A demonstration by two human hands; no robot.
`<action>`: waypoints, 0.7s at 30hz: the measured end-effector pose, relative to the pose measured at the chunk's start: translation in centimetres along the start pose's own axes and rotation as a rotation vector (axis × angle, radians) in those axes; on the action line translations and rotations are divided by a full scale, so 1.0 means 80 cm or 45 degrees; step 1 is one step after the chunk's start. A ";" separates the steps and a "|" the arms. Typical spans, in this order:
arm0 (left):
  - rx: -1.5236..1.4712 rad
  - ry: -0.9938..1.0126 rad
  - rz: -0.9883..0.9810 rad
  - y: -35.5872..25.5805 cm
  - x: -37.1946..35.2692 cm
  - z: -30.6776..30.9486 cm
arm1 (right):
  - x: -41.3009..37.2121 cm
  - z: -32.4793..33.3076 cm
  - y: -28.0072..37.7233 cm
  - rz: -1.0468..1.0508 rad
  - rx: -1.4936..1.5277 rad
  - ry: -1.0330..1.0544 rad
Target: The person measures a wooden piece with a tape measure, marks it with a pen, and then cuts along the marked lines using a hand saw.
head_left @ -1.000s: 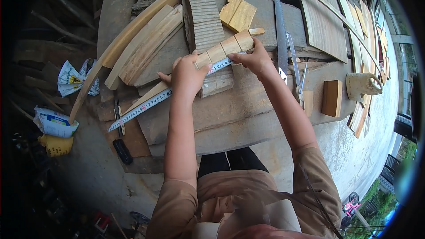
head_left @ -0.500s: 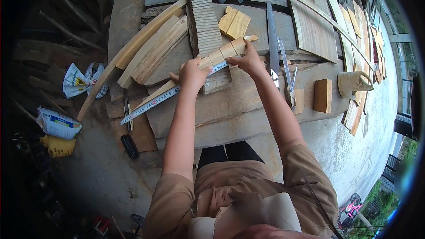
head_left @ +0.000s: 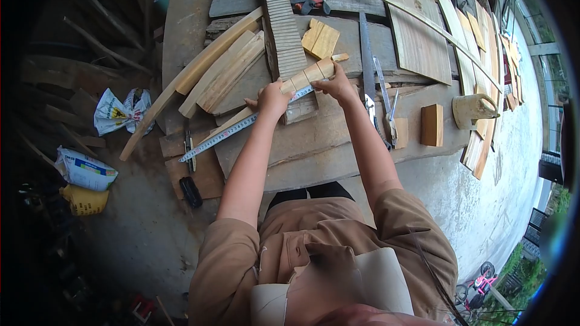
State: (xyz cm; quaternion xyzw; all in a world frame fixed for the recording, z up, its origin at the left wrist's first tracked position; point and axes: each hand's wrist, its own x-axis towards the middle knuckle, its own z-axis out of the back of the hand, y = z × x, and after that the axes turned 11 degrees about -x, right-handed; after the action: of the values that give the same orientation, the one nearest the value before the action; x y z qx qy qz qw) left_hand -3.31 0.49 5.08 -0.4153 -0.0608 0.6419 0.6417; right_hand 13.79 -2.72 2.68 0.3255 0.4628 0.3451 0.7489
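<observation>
A short wooden piece with cross lines lies between my two hands, over the end of a long ribbed board. My left hand is closed round its left end. Fingers and thumb of my right hand pinch its right end together with the tape's tip. Along the lower edge of the piece runs a white measuring tape, stretching down to the left under my left wrist. A thin wooden strip lies beside the tape. Just above sits a yellowish wood block.
Right of my hands lie a saw blade, a try square and an upright wood block. A cream container stands at the right edge. Curved wooden pieces lie left; a black object is at the lower left.
The camera view has shifted slightly, so the bench and its items sit a little differently in frame. Both hands keep their hold on the wooden piece and tape.
</observation>
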 end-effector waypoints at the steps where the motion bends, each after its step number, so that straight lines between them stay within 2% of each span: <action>1: 0.002 0.005 -0.004 0.001 -0.001 0.000 | 0.000 0.000 -0.001 -0.002 0.017 0.011; 8: 0.010 -0.017 -0.129 0.013 0.005 -0.005 | 0.002 0.001 -0.002 0.014 0.008 0.047; 12: 0.039 -0.012 -0.110 0.011 0.002 -0.006 | 0.010 0.001 -0.011 0.065 0.002 0.067; 21: 0.026 -0.019 -0.105 0.017 0.006 -0.009 | 0.010 0.003 -0.005 -0.003 -0.060 0.117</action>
State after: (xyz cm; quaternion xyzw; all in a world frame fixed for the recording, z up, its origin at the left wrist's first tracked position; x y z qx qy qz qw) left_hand -3.85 0.36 3.57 -0.4012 -0.0762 0.6185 0.6713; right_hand 14.37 -2.36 2.07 0.2911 0.4886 0.3696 0.7348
